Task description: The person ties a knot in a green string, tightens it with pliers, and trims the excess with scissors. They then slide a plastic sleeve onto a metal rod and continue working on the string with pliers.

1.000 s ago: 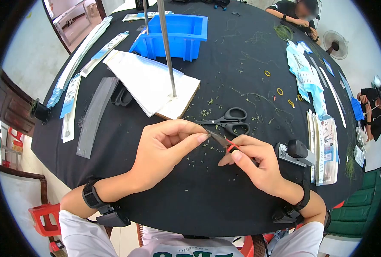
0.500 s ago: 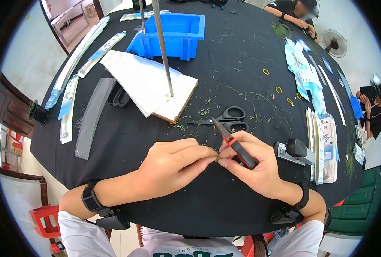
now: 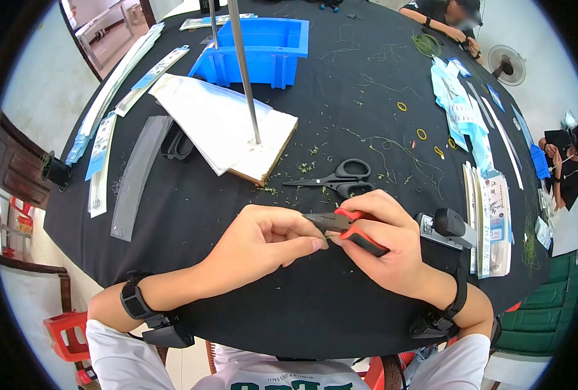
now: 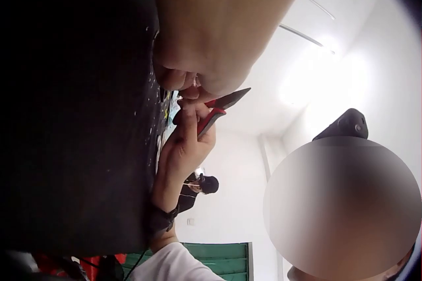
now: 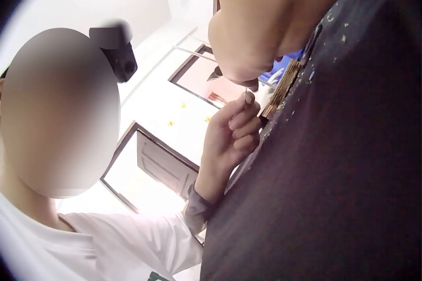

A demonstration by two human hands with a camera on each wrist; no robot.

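My right hand (image 3: 390, 240) holds a pair of pliers (image 3: 328, 221) with red-and-black handles and pointed dark jaws. The jaws point left, over the fingertips of my left hand (image 3: 256, 244). Thumb and forefinger of that left hand pinch a tiny thin strand (image 5: 246, 89), mostly hidden by the fingers. Both hands' fingertips nearly meet above the black tablecloth (image 3: 289, 312). Seen from the left wrist, the pliers (image 4: 231, 99) stick out past the right fingers. Just beyond the hands lie black scissors (image 3: 331, 182), closed and pointing left.
Green clippings (image 3: 305, 167) and loose line are scattered past the scissors. A white board (image 3: 273, 140) with a metal rod (image 3: 245, 81) stands ahead, before a blue bin (image 3: 266, 68). A stapler (image 3: 446, 229) and stacked packets (image 3: 497, 224) lie at right; a grey strip (image 3: 139, 179) at left.
The pliers first reached to the left fingertips, then swung up while both hands' fingertips met. Now they are turned left again, jaws over the left fingers.
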